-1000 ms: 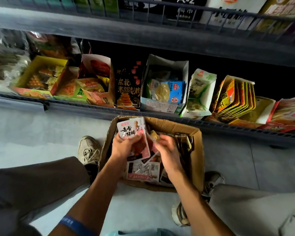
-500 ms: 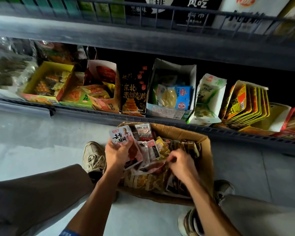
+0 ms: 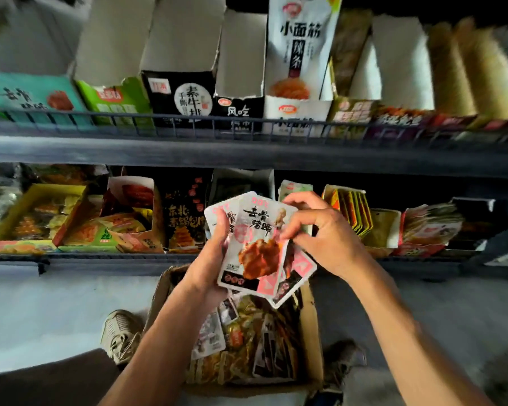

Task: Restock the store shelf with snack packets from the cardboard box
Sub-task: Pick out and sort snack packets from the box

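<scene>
The edges of the view are blurred, so the packs at the far ends of both shelves are hard to read, and the forearms are cut off at the bottom of the frame. A person crouches before a dark metal store shelf (image 3: 247, 155). Both hands are raised in front of the lower tier. The left hand (image 3: 214, 253) grips a fanned stack of white-and-pink snack packets (image 3: 254, 247) from the left side, its thumb laid across their faces; how many packets are in the fan cannot be told, since the front one covers most of the rest. The right hand (image 3: 323, 232) comes in from the right, fingers curled, pinching the right edge of the front packet. Below the hands, on the pale floor, sits an open cardboard box (image 3: 313, 317), filled with mixed small packets, partly hidden by the wrists. One shoe (image 3: 119, 335) shows left of the box. On the lower tier, open display cartons hold packets, among them a yellow tray (image 3: 38, 212). The upper tier holds upright cartons behind a wire rail, including a tall white pouch (image 3: 299, 51).
</scene>
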Demonstrator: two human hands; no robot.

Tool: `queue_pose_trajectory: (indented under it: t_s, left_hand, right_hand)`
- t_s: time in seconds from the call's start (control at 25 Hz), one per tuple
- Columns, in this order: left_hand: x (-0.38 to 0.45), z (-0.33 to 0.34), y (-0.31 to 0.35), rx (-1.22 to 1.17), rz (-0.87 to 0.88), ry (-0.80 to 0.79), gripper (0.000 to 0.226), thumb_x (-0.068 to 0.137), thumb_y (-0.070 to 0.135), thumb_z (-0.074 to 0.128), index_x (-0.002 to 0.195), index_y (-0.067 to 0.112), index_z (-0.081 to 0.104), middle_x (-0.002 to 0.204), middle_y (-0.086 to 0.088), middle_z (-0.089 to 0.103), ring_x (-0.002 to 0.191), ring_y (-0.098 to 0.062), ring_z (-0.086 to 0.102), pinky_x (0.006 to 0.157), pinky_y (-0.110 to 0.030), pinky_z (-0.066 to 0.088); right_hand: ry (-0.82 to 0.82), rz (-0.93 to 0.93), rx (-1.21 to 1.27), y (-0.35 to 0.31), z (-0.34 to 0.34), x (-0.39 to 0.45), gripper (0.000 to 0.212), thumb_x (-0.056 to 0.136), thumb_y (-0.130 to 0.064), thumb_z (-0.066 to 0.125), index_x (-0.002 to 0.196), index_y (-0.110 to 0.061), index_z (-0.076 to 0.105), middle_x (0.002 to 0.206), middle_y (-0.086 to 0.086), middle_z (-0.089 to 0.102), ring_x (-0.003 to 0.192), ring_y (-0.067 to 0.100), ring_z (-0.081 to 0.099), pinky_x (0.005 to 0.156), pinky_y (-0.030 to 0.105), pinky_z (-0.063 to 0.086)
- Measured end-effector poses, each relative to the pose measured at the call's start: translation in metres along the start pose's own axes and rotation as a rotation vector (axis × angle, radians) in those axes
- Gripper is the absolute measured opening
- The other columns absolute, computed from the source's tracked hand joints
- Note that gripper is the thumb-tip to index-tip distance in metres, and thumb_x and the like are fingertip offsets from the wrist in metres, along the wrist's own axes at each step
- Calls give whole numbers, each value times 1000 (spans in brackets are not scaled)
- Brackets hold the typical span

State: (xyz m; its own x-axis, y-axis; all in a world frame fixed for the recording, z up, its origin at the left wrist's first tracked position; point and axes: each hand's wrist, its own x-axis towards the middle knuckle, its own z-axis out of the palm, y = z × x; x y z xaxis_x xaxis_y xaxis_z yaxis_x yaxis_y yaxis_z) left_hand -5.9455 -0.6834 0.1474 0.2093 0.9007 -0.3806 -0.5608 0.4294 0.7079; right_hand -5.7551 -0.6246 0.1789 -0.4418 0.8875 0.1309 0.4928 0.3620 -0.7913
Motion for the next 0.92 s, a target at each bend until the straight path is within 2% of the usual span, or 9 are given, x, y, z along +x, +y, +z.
queue_pose_trajectory:
  t_s: [0.04, 0.12, 0.2, 0.28, 0.32, 0.48, 0.64, 0.8, 0.92]
  left_hand:
    - [0, 10, 1, 35, 25, -10, 60, 91, 54, 51, 127, 8, 64, 124, -18, 68, 113, -34, 66, 99, -50, 49]
    - [3, 35, 3, 122, 125, 42, 43, 84, 20, 67, 122, 2, 64, 109, -20, 72, 93, -33, 72, 81, -44, 59]
    - [6, 62, 9, 128, 199, 87, 38, 73, 9, 71, 110, 2, 69, 100, -21, 74, 79, -31, 73, 69, -39, 61]
    - [12, 90, 17, 106, 263, 66, 34, 71, 10, 75, 104, 6, 72, 100, -21, 74, 81, -32, 72, 73, -44, 62]
    - [16, 104, 21, 127, 299, 58, 32, 70, 11, 79, 102, 9, 73, 100, -20, 75, 83, -34, 71, 78, -48, 60]
    - [32, 173, 30, 263, 514, 61, 42, 67, 32, 88, 102, 17, 72, 100, -10, 76, 94, -30, 71, 87, -49, 57]
    - [50, 235, 48, 333, 721, 64, 52, 69, 34, 81, 115, 25, 60, 104, -2, 75, 97, -22, 73, 84, -43, 59]
    - [90, 292, 57, 682, 578, -190, 36, 83, 53, 64, 110, 33, 52, 103, 9, 74, 96, -11, 72, 90, -42, 57]
    - [140, 342, 73, 866, 648, -232, 29, 94, 50, 56, 116, 31, 51, 99, 10, 71, 90, 1, 69, 76, -17, 56]
  right_hand:
    - [52, 10, -11, -8, -9, 0, 32, 79, 9, 69, 66, -21, 73, 114, -21, 60, 109, -5, 57, 92, 7, 38]
    - [143, 107, 129, -17, -23, -4, 34, 79, 13, 57, 73, -16, 74, 108, -18, 66, 107, -7, 58, 95, 12, 41]
    - [215, 250, 491, -26, -35, -12, 23, 87, -12, 63, 101, -26, 74, 117, -11, 69, 113, 1, 61, 106, 27, 44]
    - [184, 373, 690, -35, -48, -18, 46, 78, -52, 73, 122, -40, 63, 128, -6, 65, 122, 14, 59, 109, 42, 43]
    - [145, 360, 697, -42, -55, -22, 53, 76, -55, 75, 125, -39, 60, 126, -6, 67, 119, 15, 62, 103, 40, 47]
    - [237, 224, 721, -64, -114, -26, 25, 93, -15, 60, 116, -22, 67, 100, -2, 76, 84, 8, 72, 64, 18, 53]
    - [172, 200, 559, -55, -183, -22, 54, 84, 0, 58, 123, -37, 61, 112, -2, 74, 108, 17, 68, 100, 43, 51]
    - [262, 230, 691, -30, -244, -8, 51, 86, 9, 60, 122, -28, 59, 109, 7, 74, 103, 24, 71, 90, 40, 56]
    - [422, 211, 801, -3, -294, 13, 41, 84, 14, 60, 116, -12, 64, 101, 15, 75, 91, 28, 74, 76, 35, 60]
